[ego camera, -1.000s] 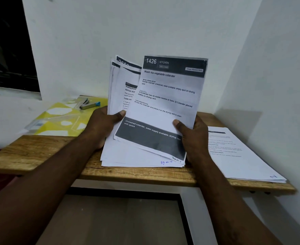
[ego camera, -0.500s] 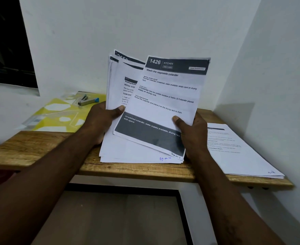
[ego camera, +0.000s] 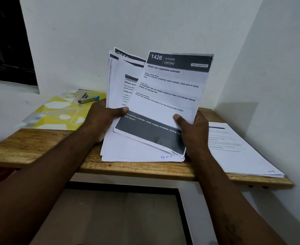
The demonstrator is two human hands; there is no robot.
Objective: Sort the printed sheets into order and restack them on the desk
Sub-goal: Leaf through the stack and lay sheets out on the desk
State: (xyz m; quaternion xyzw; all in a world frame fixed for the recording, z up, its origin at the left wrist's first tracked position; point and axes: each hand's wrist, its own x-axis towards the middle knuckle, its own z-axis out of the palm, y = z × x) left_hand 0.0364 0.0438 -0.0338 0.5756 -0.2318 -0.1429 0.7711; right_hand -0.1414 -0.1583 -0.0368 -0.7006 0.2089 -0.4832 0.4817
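Little has changed since a moment ago: both hands keep the same hold, and the fanned papers have only tipped a touch more upright against the wall. The left hand (ego camera: 103,121) is clamped on the left edge of a thick bundle of sheets (ego camera: 117,96), thumb pressed across the front. The right hand (ego camera: 191,131) pinches the lower right corner of the front sheet (ego camera: 167,96), headed "1426 KITCHEN", which is tilted and pulled partly clear of the bundle. Handwritten page numbers show at the bottom corners. The bundle's lower edge rests on the wooden desk (ego camera: 39,147). To the right lies a second, flat stack of printed sheets (ego camera: 237,152), just beside the right wrist. Well to the left, a stapler (ego camera: 87,99) sits on a yellow folder (ego camera: 57,114) near the wall.
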